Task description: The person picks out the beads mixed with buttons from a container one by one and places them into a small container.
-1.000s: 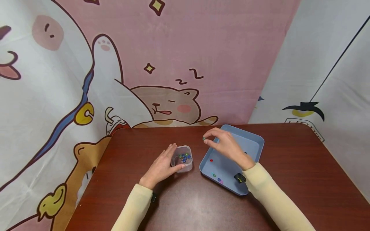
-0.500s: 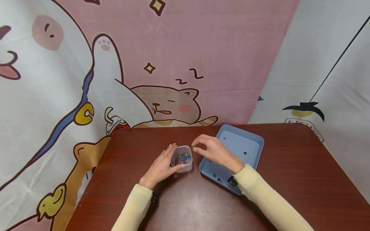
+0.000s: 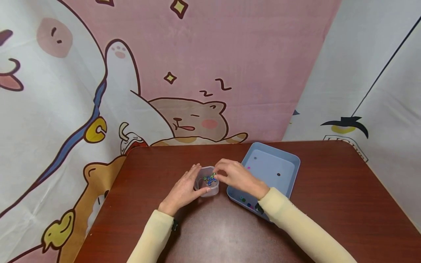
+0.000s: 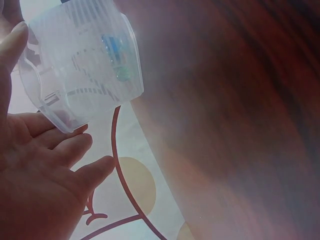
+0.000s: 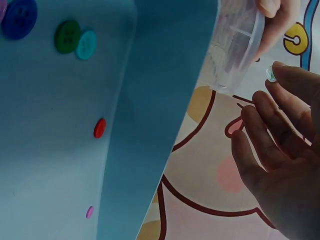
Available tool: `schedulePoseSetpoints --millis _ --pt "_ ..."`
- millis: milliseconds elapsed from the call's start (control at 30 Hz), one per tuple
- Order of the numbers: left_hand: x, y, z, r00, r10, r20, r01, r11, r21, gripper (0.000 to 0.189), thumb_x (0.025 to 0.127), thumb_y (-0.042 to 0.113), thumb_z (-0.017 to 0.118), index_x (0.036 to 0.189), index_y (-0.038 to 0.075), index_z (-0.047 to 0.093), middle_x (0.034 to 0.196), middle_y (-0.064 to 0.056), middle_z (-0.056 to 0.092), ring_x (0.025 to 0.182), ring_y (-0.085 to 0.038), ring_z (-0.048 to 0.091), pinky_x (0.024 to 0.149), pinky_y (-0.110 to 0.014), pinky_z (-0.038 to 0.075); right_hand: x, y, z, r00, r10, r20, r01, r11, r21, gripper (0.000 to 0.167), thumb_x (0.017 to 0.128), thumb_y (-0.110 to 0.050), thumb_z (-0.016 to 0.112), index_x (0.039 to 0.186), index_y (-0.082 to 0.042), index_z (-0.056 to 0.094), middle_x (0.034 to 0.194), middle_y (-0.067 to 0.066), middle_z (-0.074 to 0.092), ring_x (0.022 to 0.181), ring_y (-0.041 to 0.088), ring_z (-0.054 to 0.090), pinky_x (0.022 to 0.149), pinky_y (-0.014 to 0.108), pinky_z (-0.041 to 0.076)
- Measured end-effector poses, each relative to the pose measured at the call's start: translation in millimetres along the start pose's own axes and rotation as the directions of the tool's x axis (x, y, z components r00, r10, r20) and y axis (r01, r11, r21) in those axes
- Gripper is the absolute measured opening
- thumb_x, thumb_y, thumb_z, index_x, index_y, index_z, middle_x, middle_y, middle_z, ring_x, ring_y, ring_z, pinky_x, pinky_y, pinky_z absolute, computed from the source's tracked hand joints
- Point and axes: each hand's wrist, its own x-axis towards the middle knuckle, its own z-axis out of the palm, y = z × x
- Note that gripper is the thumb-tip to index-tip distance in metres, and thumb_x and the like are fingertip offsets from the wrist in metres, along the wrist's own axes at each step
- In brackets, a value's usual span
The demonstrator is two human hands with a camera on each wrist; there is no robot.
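My left hand (image 3: 182, 190) holds a clear plastic box (image 3: 212, 192) at its left side, thumb on the near side and fingers along the far left. Several blue and green marbles (image 3: 209, 180) lie inside it; through its wall in the left wrist view a green marble (image 4: 123, 74) shows. Over the box's right rim, my right hand (image 3: 237, 178) pinches a clear marble (image 5: 270, 74) with green in it between thumb and index finger. The other fingers of that hand spread loosely in the right wrist view.
Right of the box lies a blue tray (image 3: 269, 162), partly under the right forearm. Loose buttons are in it, among them a red button (image 5: 100, 128), a green button (image 5: 67, 36) and a dark blue button (image 5: 19, 19). A printed cloth (image 3: 256, 73) hangs behind the table.
The right hand has moved left from above the tray to the box, carrying the marble. A pink button in the tray has come into sight. The left hand and box have stayed put.
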Motion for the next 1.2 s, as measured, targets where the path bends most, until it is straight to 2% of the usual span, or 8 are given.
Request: schedulePoseSetpoints --millis 233,433,700,933,1067,1200 --pt "0.4 0.7 -0.1 1.000 -0.001 0.003 0.001 1.000 -0.004 0.095 0.093 0.057 0.071 0.159 -0.001 0.035 0.165 -0.015 0.035 0.154 -0.029 0.029 0.123 -0.052 0.028 -1.0 0.2 5.1 1.000 -0.031 0.001 0.031 0.997 -0.067 0.016 0.093 -0.016 0.080 0.107 -0.008 0.078 0.114 0.005 0.070 0.105 0.020 0.068 0.089 0.038 0.059" --pt "1.0 0.5 -0.4 1.000 0.012 0.001 -0.012 1.000 0.002 0.094 0.094 0.057 0.071 0.159 -0.001 0.036 0.165 -0.015 0.035 0.154 -0.030 0.029 0.123 -0.052 0.028 -4.4 -0.1 3.4 1.000 -0.016 -0.008 0.016 0.998 -0.054 0.018 0.094 -0.018 0.079 0.109 -0.008 0.079 0.114 0.005 0.070 0.106 0.020 0.068 0.090 0.039 0.059" --pt "2.3 0.4 -1.8 1.000 0.010 0.003 -0.010 1.000 0.003 0.095 0.092 0.057 0.072 0.159 0.000 0.036 0.165 -0.015 0.036 0.154 -0.030 0.030 0.123 -0.053 0.028 -12.5 -4.2 -17.4 0.994 0.034 -0.108 -0.035 0.999 -0.007 0.020 0.096 -0.020 0.077 0.112 -0.009 0.077 0.116 0.003 0.071 0.109 0.022 0.068 0.091 0.042 0.058" --pt "1.1 -0.9 -2.9 1.000 0.008 0.001 -0.008 1.000 0.018 0.096 0.091 0.060 0.072 0.159 0.000 0.037 0.165 -0.015 0.035 0.154 -0.031 0.028 0.123 -0.055 0.028 -27.7 -5.2 -36.4 0.981 0.124 -0.152 -0.117 0.992 0.054 0.027 0.100 -0.028 0.072 0.121 -0.012 0.076 0.128 0.004 0.069 0.118 0.025 0.066 0.097 0.050 0.055" --pt "-1.1 -2.8 -4.0 1.000 -0.011 0.000 0.011 0.999 0.034 0.098 0.090 0.064 0.070 0.160 0.003 0.037 0.169 -0.013 0.028 0.157 -0.028 0.022 0.124 -0.055 0.025 -37.4 -3.0 -44.7 0.970 0.146 -0.195 -0.135 0.988 0.070 0.033 0.100 -0.031 0.071 0.127 -0.013 0.073 0.134 0.004 0.067 0.120 0.027 0.065 0.098 0.053 0.054" --pt "-3.8 -4.8 -6.0 1.000 -0.015 -0.011 0.016 0.999 0.044 0.101 0.089 0.067 0.070 0.161 0.004 0.035 0.170 -0.012 0.024 0.157 -0.028 0.020 0.124 -0.055 0.024 -49.3 1.6 -53.2 0.961 0.158 -0.228 -0.149 0.987 0.059 0.038 0.100 -0.032 0.071 0.133 -0.013 0.070 0.142 0.005 0.063 0.129 0.028 0.060 0.103 0.054 0.051"
